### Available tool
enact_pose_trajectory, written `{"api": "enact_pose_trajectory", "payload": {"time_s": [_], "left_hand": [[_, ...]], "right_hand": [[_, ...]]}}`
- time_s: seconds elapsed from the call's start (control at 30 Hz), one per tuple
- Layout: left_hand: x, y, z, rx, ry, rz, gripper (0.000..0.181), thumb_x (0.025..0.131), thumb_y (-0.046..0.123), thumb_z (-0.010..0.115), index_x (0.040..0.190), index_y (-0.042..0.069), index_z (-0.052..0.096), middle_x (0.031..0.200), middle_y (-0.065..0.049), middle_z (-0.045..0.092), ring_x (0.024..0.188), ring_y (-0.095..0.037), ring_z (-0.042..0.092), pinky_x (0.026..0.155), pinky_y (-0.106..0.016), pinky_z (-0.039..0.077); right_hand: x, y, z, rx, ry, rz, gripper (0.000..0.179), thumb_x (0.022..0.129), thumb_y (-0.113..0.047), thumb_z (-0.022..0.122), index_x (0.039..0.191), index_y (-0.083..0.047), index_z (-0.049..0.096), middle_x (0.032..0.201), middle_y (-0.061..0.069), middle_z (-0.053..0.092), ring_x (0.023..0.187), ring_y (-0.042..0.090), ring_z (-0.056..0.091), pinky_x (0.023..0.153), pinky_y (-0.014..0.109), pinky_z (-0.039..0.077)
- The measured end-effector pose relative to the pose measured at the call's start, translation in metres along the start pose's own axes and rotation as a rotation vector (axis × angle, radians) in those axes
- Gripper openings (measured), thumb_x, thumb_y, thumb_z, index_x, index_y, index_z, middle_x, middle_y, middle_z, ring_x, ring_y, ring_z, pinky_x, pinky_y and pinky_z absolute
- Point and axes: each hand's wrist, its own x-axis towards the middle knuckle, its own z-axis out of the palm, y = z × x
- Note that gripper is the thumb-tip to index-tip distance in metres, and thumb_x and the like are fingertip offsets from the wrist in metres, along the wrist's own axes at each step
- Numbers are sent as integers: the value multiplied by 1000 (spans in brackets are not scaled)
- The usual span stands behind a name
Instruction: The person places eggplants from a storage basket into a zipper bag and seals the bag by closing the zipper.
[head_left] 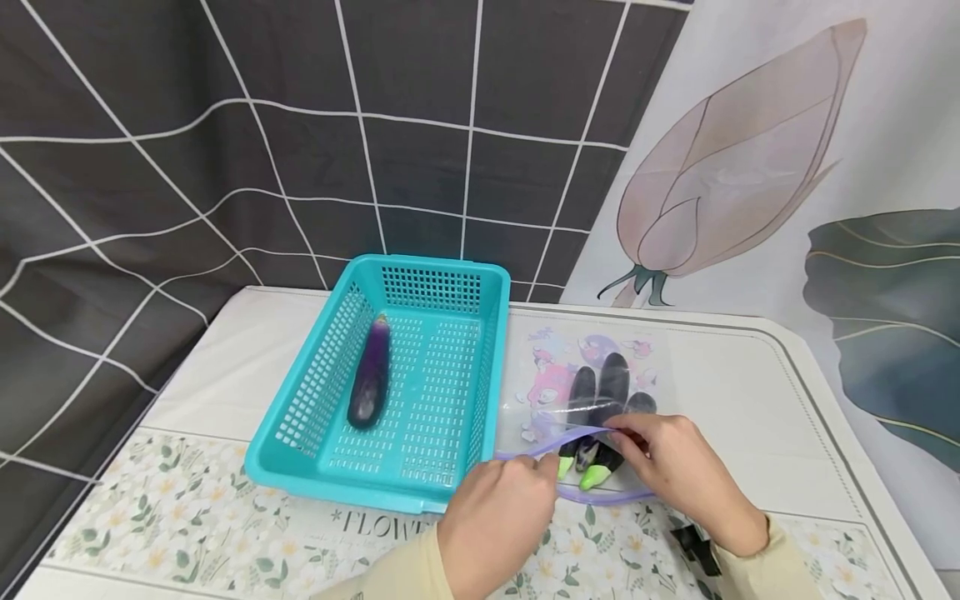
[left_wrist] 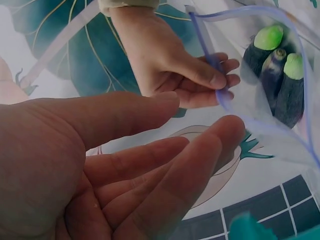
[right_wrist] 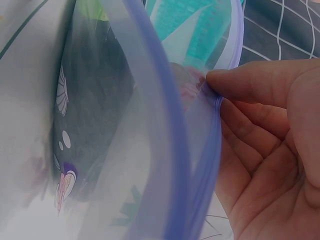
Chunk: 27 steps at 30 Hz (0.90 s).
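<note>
A clear zip bag with a purple zip edge and pink-purple print lies on the table. Inside it are three dark eggplants, two with bright green caps toward the bag's mouth. My right hand pinches the purple edge between thumb and fingers, lifting the upper side so the mouth gapes. At the mouth's left end is my left hand; in the left wrist view its thumb and fingers are apart with nothing between them. Another eggplant, long and purple, lies in the turquoise basket.
The basket stands left of the bag, against the dark checked backdrop. A floral cloth strip runs along the table's front. Behind the bag hangs a white curtain with a large printed bud. A black strap sits by the right wrist.
</note>
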Motion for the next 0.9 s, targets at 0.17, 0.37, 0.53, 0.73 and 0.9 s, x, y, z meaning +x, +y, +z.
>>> {"api": "enact_pose_trajectory", "payload": {"time_s": [0.17,0.37,0.53,0.73,0.9], "left_hand": [[-2,-6,-7,-36,-1,6,6,88,11,74,91,8,71,66,2,64,52,-7,58,40,-19,41],[-7,-14,-14,-52,-56,-32,13,87,17,76,94,7,73,70,1,67,55,-9,62,44,-21,46],[-8,-21,-21,-44,-87,-66,19,88,21,77,100,7,74,73,0,69,57,-10,63,45,-24,47],[-9,-28,-29,-80,-85,-64,20,87,19,78,101,7,74,73,0,70,56,-9,62,44,-21,45],[-11,-38,-34,-68,-58,-62,23,84,18,80,103,6,74,79,-3,74,62,-14,67,48,-25,51]], "right_hand": [[0,0,0,-2,4,-8,18,82,0,78,93,-14,77,80,-10,70,59,-6,43,52,20,40],[0,0,0,-3,0,-12,18,82,0,78,94,-14,77,81,-9,70,58,-6,42,52,20,38],[0,0,0,1,-7,-6,18,82,0,77,94,-14,77,80,-9,70,57,-6,40,51,20,38],[0,1,0,-1,-11,3,18,82,0,77,94,-14,77,79,-10,70,57,-6,40,52,20,38],[0,1,0,-6,-7,0,18,82,0,77,94,-13,77,80,-9,70,58,-6,41,52,20,39]]}}
